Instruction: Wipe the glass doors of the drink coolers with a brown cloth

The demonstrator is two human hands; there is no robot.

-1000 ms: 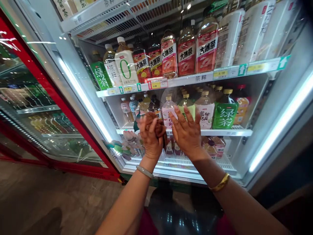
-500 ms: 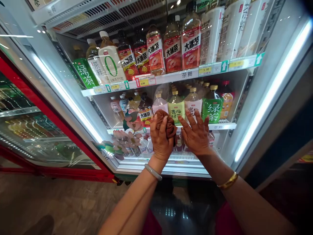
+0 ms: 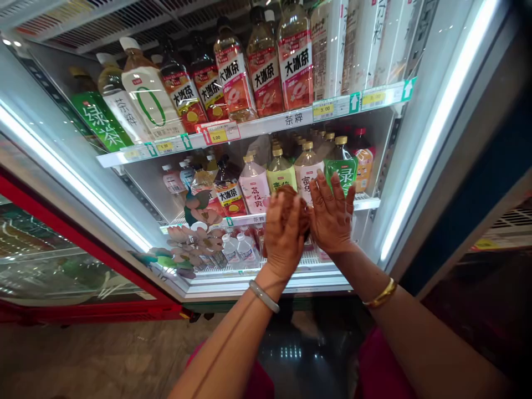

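Note:
My left hand holds a crumpled brown cloth at the centre of the head view, pressed to the glass door of a lit drinks fridge. Beside it, my right hand lies with its fingers spread against the glass and holds nothing. Behind the glass are a green-labelled bottle, a yellow-green bottle partly hidden by the cloth, and a pink-labelled bottle. A flower decal is on the glass to the left of my left hand.
Several tea bottles stand on the upper shelf. Small clear bottles are on the bottom shelf. A red-framed fridge stands at the left, and a dark blue panel is at the right.
The camera view has shifted, and the shelves now appear further left. My left hand with the cloth has moved right across the glass relative to the bottles; my right hand has moved right too.

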